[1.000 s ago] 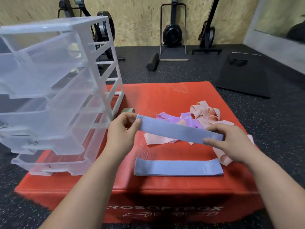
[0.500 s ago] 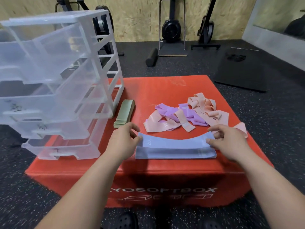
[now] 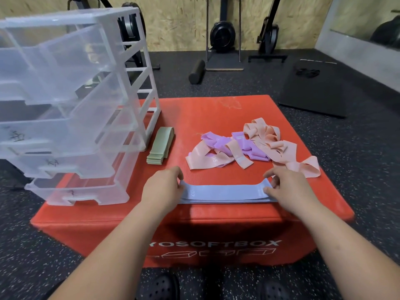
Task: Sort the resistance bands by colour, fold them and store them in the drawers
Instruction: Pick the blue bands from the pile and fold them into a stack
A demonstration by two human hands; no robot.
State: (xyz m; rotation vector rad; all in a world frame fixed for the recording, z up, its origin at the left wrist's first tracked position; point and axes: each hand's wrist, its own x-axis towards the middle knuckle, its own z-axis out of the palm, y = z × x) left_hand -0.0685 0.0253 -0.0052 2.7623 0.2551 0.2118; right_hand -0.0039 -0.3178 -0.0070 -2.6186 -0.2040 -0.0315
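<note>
Left hand (image 3: 164, 189), right hand (image 3: 290, 189) seemingly pinch blue bands (image 3: 225, 192).

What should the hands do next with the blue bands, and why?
Probably fold the blue bands in half, right end over left: they lie stacked and aligned on the red box, with the left hand and right hand holding their ends.

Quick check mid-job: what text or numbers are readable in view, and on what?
"YOSOFTBOX": front of the red box, start hidden.
"15": pink band.
Small digits on the blue band: too blurred to read.
Handwritten marks on the drawer fronts: unreadable.
</note>
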